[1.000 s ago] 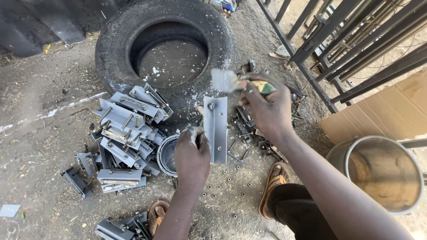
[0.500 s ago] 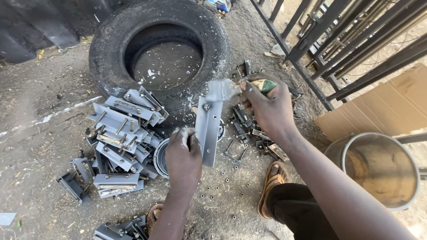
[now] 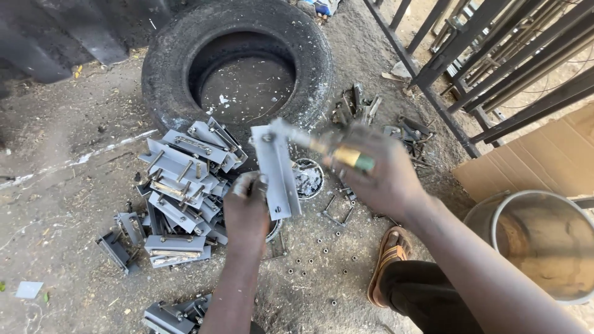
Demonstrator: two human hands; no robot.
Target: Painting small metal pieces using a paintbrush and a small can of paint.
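Note:
My left hand (image 3: 247, 213) grips a grey metal bracket (image 3: 276, 170) by its lower edge and holds it upright over the dirt ground. My right hand (image 3: 377, 170) is shut on a paintbrush (image 3: 322, 145) with a brass ferrule and green handle; its bristle end touches the top of the bracket. Both are blurred by motion. Just behind the bracket sits a small round tin of silver paint (image 3: 307, 179).
A pile of painted grey brackets (image 3: 182, 185) lies left of my hands, with more pieces (image 3: 176, 312) near the bottom edge. An old tyre (image 3: 238, 62) lies beyond. Unpainted metal parts (image 3: 371, 111), small nuts (image 3: 315, 253), a metal bucket (image 3: 538, 247), cardboard (image 3: 538, 154) and a steel gate (image 3: 470, 55) are on the right.
The bracket has tilted and shifted a little left in my left hand. My right hand has swept the brush leftward across the bracket's top.

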